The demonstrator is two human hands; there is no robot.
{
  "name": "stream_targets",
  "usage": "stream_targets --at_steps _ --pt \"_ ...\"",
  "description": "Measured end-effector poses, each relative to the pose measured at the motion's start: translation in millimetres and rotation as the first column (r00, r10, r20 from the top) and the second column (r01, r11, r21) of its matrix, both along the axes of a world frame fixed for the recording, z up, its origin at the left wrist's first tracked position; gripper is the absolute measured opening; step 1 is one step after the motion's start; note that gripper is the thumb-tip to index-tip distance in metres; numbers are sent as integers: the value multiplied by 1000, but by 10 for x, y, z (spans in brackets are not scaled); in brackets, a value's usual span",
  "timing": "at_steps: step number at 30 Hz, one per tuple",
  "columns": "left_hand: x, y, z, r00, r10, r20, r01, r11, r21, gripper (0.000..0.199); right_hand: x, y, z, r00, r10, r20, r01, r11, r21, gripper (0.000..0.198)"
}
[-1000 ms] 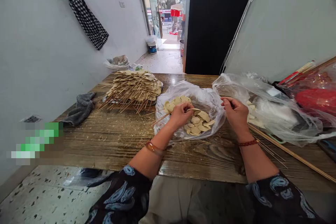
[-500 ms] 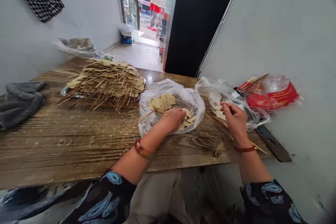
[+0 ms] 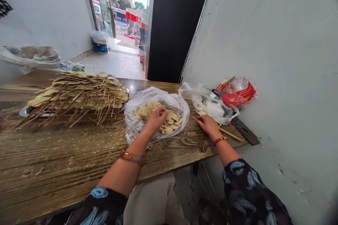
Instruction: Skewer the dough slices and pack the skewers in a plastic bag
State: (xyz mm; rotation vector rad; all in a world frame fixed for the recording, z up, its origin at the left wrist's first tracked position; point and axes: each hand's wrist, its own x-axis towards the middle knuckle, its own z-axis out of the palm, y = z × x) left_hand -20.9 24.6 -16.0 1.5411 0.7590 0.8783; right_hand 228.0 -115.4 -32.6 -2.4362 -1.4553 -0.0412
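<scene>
My left hand (image 3: pixel 155 119) is closed over a clear plastic bag (image 3: pixel 132 102), its fingertips pinching a thin pale slice that looks like potato. Beneath and beside it in the bag are loose pale slices (image 3: pixel 171 124) and several skewered ones (image 3: pixel 146 109), their sticks poking out to the left. On the right, my right hand (image 3: pixel 210 126) rests low at the table, fingers closed at the near ends of bamboo skewers (image 3: pixel 231 134). How many it grips is hidden. A large pile of skewered slices (image 3: pixel 84 91) lies on a metal tray (image 3: pixel 24 111).
A second plastic bag (image 3: pixel 191 90) lies behind my right hand, with red packaging (image 3: pixel 239 95) by the wall. A dark phone (image 3: pixel 245 132) is at the table's right edge. Another bag (image 3: pixel 34 58) sits far left. A bucket (image 3: pixel 100 44) stands near the doorway.
The view has turned right, so things appear further left. My right hand has come down from beside the second bag to the skewers. My left hand has lifted slightly from the slices, pinching one.
</scene>
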Motion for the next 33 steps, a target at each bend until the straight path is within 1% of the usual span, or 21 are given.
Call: stream_targets --at_steps 3,8,14,19,22,24,28,33 --pt "3 16 -20 1000 5 -13 -5 1000 2 10 61 50 -25 999 -44 -16 43 995 -85 18" --pt "1 42 -64 1000 14 12 -14 1000 -7 11 107 122 -47 998 -67 -5 65 978 -196 27" --pt "16 63 -117 1000 30 4 -30 1000 2 12 147 174 -41 998 -56 28 61 961 -270 28" --pt "11 89 -132 996 79 43 -79 997 -2 14 188 212 -24 999 -29 25 35 953 -301 29" --pt "2 98 -134 992 113 50 -114 993 10 13 172 202 -36 999 -14 39 24 960 -280 29" --pt "0 95 -132 992 117 50 -118 993 16 12 161 173 -46 998 -12 55 25 969 -244 27" --pt "5 65 -117 995 84 60 -84 996 -6 12 171 100 -26 996 -24 81 34 992 -125 18" --pt "7 33 -92 996 50 75 -47 998 -40 11 154 -11 50 997 -4 80 1 999 38 21"
